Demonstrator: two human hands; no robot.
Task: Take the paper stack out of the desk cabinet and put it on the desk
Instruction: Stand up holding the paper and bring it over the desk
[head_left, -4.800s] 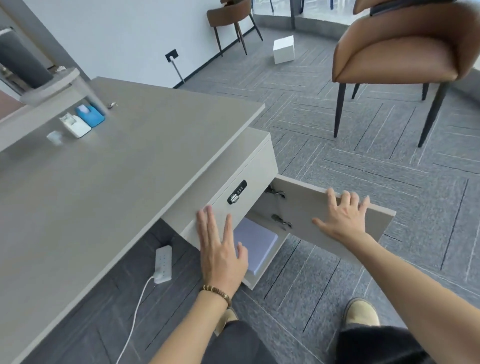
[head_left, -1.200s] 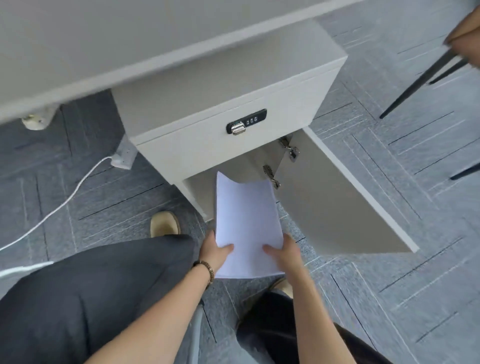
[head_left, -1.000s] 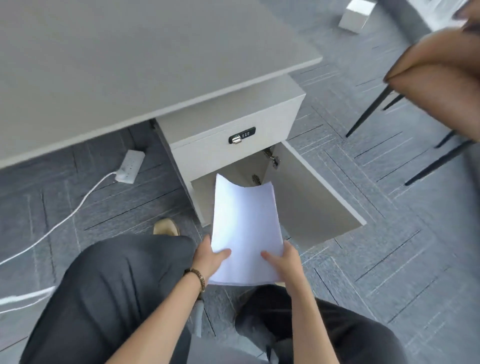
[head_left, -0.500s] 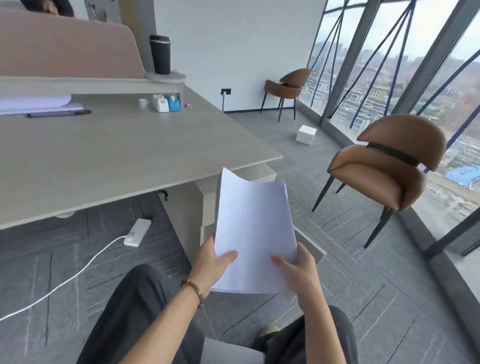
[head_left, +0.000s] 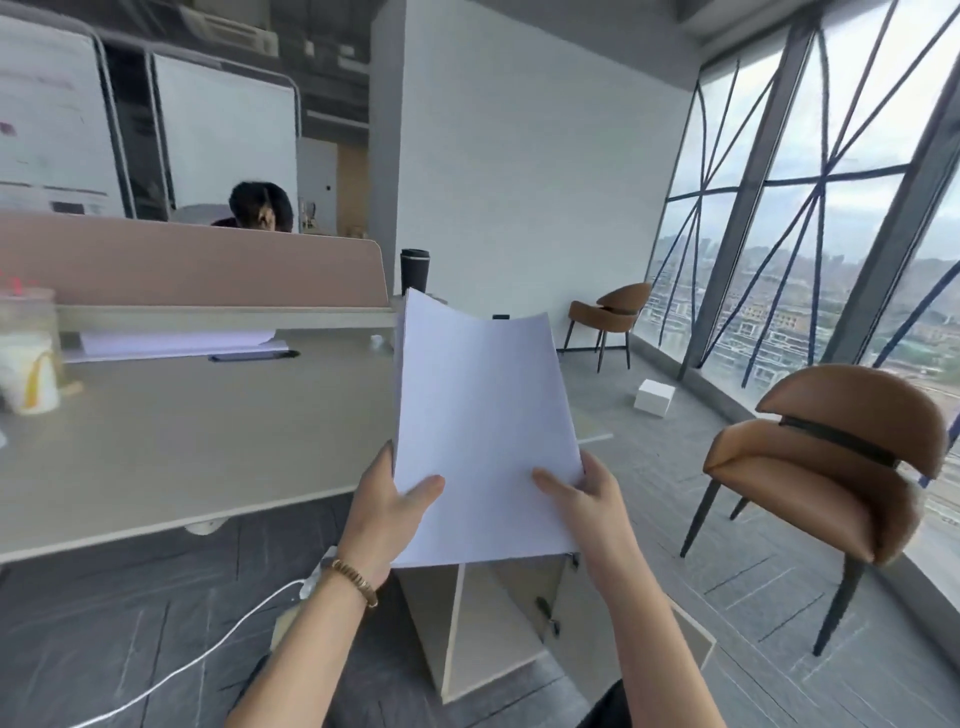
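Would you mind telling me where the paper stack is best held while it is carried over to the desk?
Hold the paper stack at its near short edge, one hand at each lower corner, as the left hand and right hand do now, thumbs on top. The sheets are limp: the far edge already sags in the middle, so gripping at both sides probably keeps them together until they lie on the desk.

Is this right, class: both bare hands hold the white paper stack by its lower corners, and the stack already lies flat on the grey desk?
Not quite. In the head view the left hand and right hand do grip the white paper stack by its lower corners, but it is held up in the air, not yet lying on the grey desk.
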